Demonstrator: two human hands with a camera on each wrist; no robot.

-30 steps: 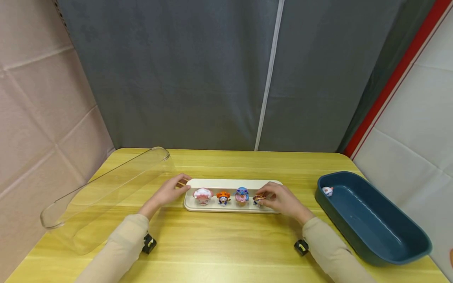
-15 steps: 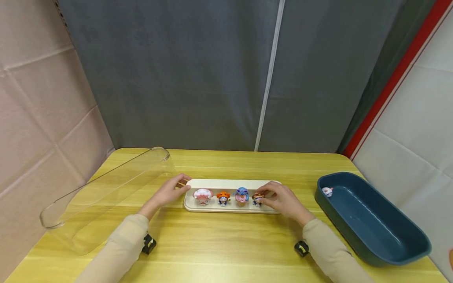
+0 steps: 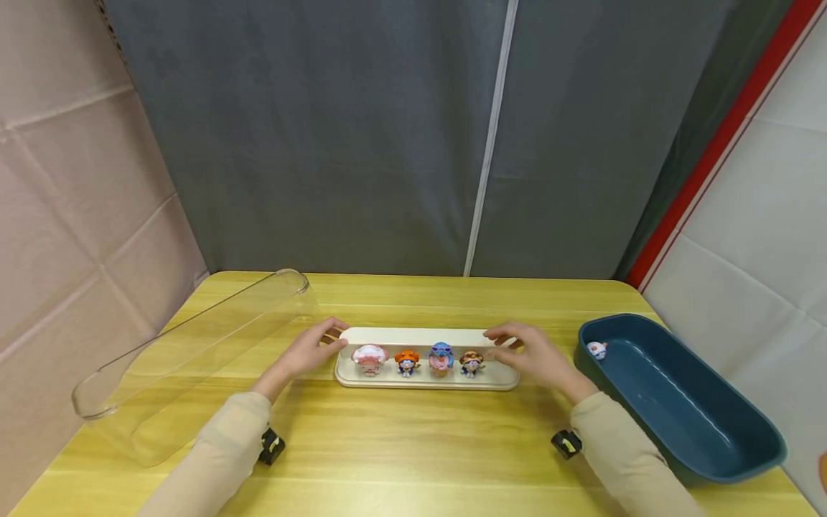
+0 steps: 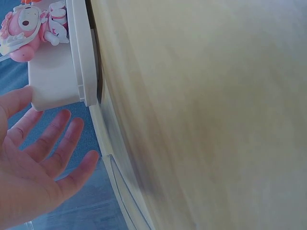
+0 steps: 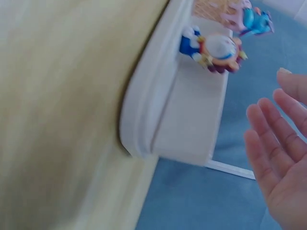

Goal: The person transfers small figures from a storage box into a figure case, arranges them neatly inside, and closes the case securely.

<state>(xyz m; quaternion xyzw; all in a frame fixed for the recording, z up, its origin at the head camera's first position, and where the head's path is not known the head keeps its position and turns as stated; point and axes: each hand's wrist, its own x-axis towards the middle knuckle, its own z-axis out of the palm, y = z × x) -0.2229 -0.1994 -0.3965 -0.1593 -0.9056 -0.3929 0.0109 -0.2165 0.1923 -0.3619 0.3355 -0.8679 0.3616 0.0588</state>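
A long white tray [image 3: 426,384] lies in the middle of the wooden table. Four small figures stand in a row on it: pink [image 3: 370,359], orange [image 3: 407,361], blue [image 3: 442,357] and one with a brown hat [image 3: 472,362]. My left hand [image 3: 313,350] sits at the tray's left end with straight, spread fingers [image 4: 57,139], holding nothing; the pink figure [image 4: 24,28] is just past them. My right hand [image 3: 526,352] hovers at the tray's right end [image 5: 187,115], its fingers [image 5: 273,139] open and clear of the brown-hat figure [image 5: 216,48].
A clear plastic lid [image 3: 194,352] lies slanted on the table's left side. A dark blue bin [image 3: 678,431] stands at the right with one small white figure [image 3: 597,350] in its far corner. Grey curtains hang behind the table.
My right hand has let go of the brown-hat figure, which now stands on the tray, and has moved right to the tray's end. The left hand has stayed put.
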